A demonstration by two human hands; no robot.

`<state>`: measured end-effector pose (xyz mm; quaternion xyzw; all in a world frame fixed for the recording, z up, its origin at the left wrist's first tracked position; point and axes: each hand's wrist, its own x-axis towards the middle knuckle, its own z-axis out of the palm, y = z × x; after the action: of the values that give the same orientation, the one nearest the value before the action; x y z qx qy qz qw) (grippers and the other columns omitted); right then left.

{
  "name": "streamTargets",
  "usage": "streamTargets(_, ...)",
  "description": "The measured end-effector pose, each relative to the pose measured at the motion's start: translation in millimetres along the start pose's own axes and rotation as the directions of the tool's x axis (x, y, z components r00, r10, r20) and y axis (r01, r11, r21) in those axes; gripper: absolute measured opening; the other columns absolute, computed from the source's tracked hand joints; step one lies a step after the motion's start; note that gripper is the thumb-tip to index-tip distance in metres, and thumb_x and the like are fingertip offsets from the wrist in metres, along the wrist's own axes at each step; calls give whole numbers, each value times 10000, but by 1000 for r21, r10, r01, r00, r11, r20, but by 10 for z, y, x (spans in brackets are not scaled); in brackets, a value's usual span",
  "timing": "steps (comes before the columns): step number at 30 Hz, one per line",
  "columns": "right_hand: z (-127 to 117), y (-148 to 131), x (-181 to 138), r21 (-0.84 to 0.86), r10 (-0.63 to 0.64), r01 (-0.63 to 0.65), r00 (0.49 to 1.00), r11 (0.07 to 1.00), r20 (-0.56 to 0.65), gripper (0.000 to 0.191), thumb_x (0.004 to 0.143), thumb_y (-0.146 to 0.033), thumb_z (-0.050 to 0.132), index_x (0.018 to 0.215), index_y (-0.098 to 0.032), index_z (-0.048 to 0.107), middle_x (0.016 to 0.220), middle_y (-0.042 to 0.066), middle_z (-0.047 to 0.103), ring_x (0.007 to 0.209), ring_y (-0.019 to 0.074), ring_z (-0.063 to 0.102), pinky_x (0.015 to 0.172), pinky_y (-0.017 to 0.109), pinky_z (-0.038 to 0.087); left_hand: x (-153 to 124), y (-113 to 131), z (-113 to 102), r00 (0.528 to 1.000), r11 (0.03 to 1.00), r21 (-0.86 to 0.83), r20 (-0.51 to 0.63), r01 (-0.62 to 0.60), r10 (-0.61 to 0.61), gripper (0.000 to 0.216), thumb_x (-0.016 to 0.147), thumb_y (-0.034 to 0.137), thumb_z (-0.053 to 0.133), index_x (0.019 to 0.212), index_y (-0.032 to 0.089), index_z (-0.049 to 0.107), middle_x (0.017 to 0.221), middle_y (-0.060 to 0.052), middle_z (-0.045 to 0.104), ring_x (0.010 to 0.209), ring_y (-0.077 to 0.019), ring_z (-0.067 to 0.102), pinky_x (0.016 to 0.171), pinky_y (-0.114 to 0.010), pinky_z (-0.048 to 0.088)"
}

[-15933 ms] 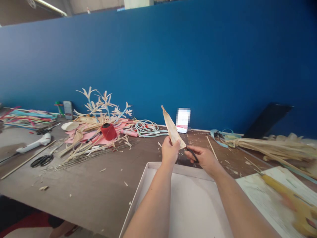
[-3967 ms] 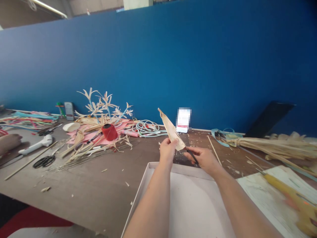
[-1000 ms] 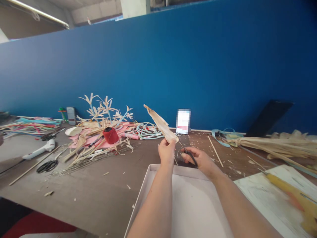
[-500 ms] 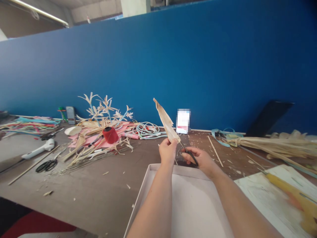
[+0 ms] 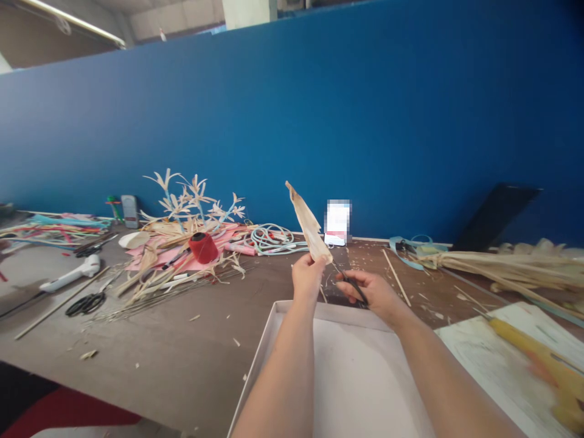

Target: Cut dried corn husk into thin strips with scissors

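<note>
My left hand (image 5: 309, 277) pinches the lower end of a dried corn husk (image 5: 306, 220), pale and tapering, which slants up and to the left. Black-handled scissors (image 5: 351, 284) are in my right hand (image 5: 367, 288), with its fingers around the handles. Their blades point up-left at the husk's lower edge, beside my left fingertips; whether they touch the husk I cannot tell. Beneath both forearms lies a shallow white box lid (image 5: 360, 316).
Husk flowers (image 5: 196, 201) stand among scraps at left, near a red spool of thread (image 5: 203, 248). Further left lie a white glue gun (image 5: 73, 275) and other scissors (image 5: 86, 303). A lit phone (image 5: 337, 224) leans at the blue partition (image 5: 292, 121). Husk bundles (image 5: 511, 267) lie right.
The husk's tip has shifted slightly to the right. My right hand and the scissors have moved a little to the right, and both hands keep their hold.
</note>
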<state>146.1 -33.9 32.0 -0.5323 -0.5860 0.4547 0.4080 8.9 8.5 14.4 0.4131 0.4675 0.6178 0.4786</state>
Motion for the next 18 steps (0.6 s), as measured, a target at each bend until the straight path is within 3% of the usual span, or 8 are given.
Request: streamTargets(18, -21, 2, 4, -51, 18, -18, 1000, 999, -3, 437, 605, -475, 673, 897, -151, 682, 514, -15, 536, 471, 108, 444, 455, 233, 338, 18, -10, -2, 1000, 999, -50, -4, 11, -11, 190, 624, 312, 608, 673, 129, 610, 504, 38, 468, 433, -49, 383, 440, -172, 304)
